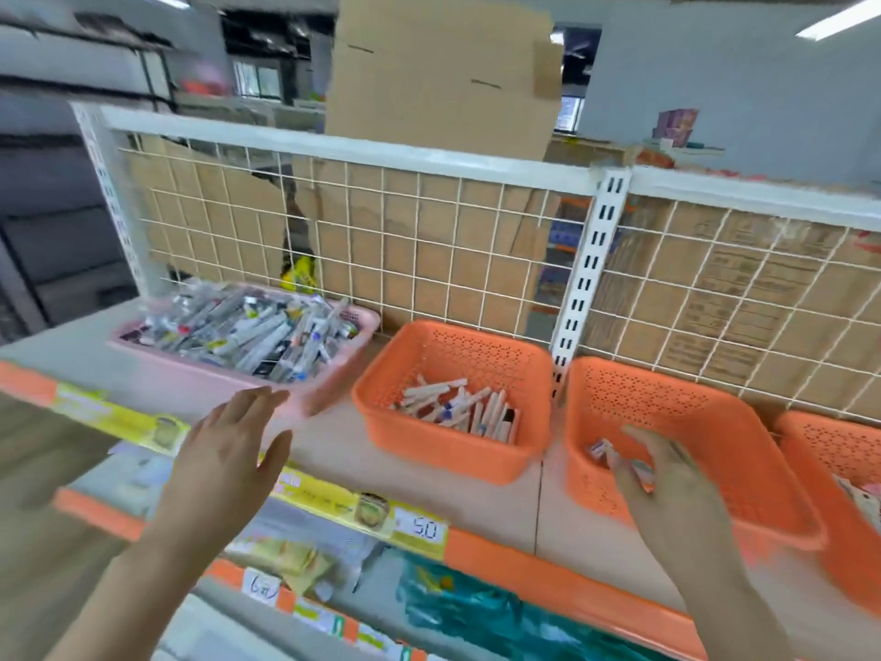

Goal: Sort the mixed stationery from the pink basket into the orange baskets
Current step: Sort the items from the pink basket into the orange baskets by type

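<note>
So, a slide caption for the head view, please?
Right hand in middle orange basket; open left hand near the pink basket.

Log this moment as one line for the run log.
left hand open before pink basket | right hand inside middle orange basket, grip unclear | left orange basket holds some stationery
</note>
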Available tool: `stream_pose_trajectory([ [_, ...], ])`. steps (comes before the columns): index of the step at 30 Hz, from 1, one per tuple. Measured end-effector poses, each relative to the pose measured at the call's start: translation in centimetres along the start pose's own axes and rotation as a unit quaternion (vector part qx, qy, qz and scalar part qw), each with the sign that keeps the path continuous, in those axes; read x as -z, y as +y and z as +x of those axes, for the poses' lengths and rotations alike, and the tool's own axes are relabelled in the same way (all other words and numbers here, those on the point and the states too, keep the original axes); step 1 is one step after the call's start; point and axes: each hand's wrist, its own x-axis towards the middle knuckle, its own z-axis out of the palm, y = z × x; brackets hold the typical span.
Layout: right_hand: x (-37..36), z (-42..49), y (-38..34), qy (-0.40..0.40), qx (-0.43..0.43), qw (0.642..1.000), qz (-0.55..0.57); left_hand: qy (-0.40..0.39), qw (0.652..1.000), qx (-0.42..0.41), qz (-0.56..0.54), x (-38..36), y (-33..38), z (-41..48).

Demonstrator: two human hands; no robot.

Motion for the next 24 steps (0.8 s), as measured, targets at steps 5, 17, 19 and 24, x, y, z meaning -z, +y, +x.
stream_pose_trajectory([
  [5,-3.3,4.4,-4.0,-0.029,0.049,0.998,0.028,0.019,0.997,0.059,0.053,1.4,-2.9,0.5],
  [17,-9.3,10.4,-11.5,-0.147,0.139,0.975,0.086,0.004,0.983,0.132,0.127,2.3,-8.5,3.2],
  [19,-10.2,11.0,-12.3,-0.153,0.142,0.974,0.086,0.003,0.982,0.136,0.131,2.2,-9.7,4.1],
  [24,-12.6,12.1,-15.0,-0.155,0.146,0.975,0.062,-0.001,0.986,0.133,0.098,1.0,-12.6,6.8],
])
